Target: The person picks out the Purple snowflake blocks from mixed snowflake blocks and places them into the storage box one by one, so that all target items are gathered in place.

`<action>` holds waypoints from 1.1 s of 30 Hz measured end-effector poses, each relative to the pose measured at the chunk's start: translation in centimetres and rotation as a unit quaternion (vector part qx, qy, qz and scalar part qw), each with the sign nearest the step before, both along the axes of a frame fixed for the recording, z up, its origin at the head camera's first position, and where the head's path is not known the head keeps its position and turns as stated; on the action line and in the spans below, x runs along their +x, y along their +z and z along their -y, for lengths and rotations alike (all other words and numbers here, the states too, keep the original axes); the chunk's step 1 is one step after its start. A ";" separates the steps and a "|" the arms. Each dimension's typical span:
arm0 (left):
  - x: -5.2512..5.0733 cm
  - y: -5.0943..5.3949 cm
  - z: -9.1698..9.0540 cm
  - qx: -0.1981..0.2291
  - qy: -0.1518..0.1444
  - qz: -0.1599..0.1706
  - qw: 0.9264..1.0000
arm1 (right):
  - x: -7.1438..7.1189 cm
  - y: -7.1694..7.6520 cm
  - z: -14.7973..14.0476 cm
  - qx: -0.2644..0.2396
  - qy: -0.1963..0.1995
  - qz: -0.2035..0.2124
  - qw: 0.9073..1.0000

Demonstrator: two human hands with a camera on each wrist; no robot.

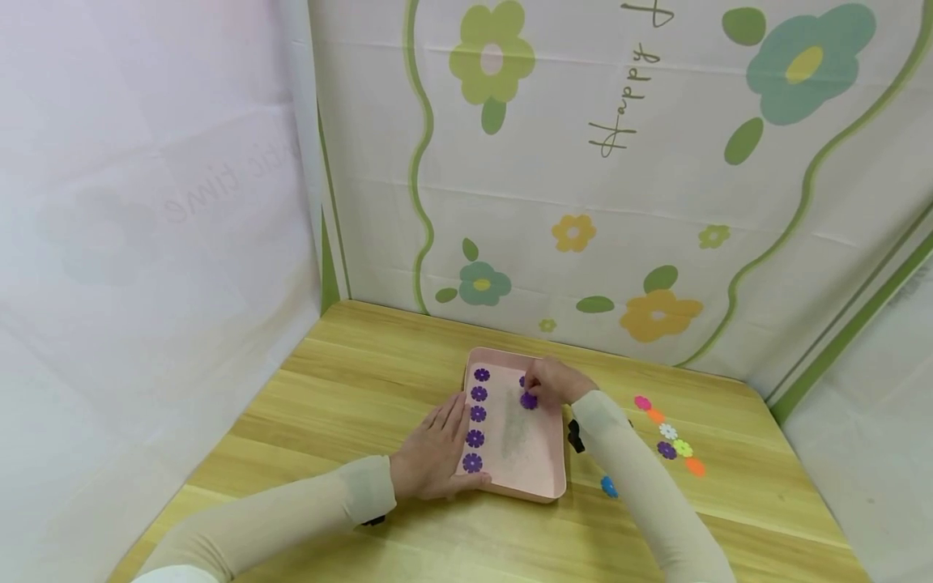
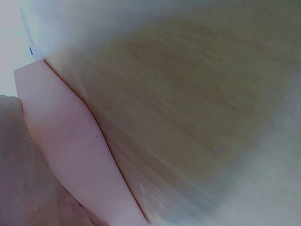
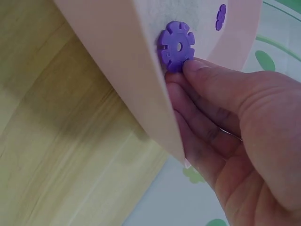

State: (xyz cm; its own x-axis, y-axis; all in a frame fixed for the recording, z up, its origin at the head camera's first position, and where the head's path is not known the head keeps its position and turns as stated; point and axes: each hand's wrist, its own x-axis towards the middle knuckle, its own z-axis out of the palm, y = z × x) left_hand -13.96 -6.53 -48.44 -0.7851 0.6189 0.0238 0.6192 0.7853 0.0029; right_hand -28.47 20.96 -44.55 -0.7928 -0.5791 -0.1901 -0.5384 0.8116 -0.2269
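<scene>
A pink tray [image 1: 552, 482] lies on the table, with a column of several purple flower pieces [image 1: 477, 414] along its left side. My right hand [image 1: 557, 382] pinches a purple notched disc [image 1: 529, 401] between thumb and fingers at the tray's right side; the right wrist view shows the disc [image 3: 178, 46] in the thumb and fingertips of that hand [image 3: 230, 127]. Another purple piece [image 1: 522, 381] is partly hidden behind the right hand. My left hand [image 1: 433, 452] rests with extended fingers on the tray's left edge, its thumb at the near edge. In the left wrist view, the hand [image 2: 23, 174] touches the tray wall [image 2: 75, 141].
Right of the tray, on the wooden table [image 1: 350, 389], lie loose pieces: pink [image 1: 642, 402], orange [image 1: 696, 466], white [image 1: 667, 431], yellow [image 1: 682, 448], purple [image 1: 666, 449] and blue [image 1: 609, 486]. A flower-printed cloth [image 1: 525, 178] hangs behind, with pale cloth at both sides.
</scene>
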 end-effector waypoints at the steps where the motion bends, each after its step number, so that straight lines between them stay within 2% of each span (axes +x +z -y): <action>1: 0.0 0.0 0.0 0.002 -0.001 0.000 1.000 | 0.0 0.0 0.0 0.001 -0.002 0.002 1.000; 5: -0.1 -0.2 0.0 0.008 -0.003 0.000 1.000 | 0.1 0.1 0.0 -0.001 -0.015 0.010 1.000; 7: -0.2 -0.7 0.0 0.010 -0.004 -0.008 1.000 | 0.2 0.3 -0.2 -0.005 -0.018 0.010 1.000; 12: -0.3 -1.4 0.0 0.010 -0.005 -0.014 1.000 | 0.6 1.3 -0.9 -0.011 -0.012 0.007 1.000; 17: -0.2 -0.9 0.0 0.009 -0.002 -0.003 1.000 | 1.2 2.6 -2.5 -0.017 -0.004 -0.003 1.000; 21: -0.1 -0.4 0.0 0.005 0.001 0.004 1.000 | 1.6 3.6 -4.4 -0.021 0.000 -0.017 1.000; 25: -0.2 -0.3 0.0 0.005 0.001 0.008 1.000 | 2.5 4.3 -6.9 -0.013 -0.011 -0.023 1.000; 33: -0.2 -0.4 0.1 0.016 -0.001 0.014 1.000 | 5.4 4.3 -12.9 -0.015 -0.039 -0.014 0.999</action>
State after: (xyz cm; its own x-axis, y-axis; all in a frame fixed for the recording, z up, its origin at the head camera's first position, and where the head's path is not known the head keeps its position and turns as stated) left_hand -14.21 -6.60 -48.88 -0.7847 0.6195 0.0223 0.6198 0.7834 0.0461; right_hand -23.04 33.84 -40.22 -0.8401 -0.5211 -0.1505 -0.4813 0.8441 -0.2361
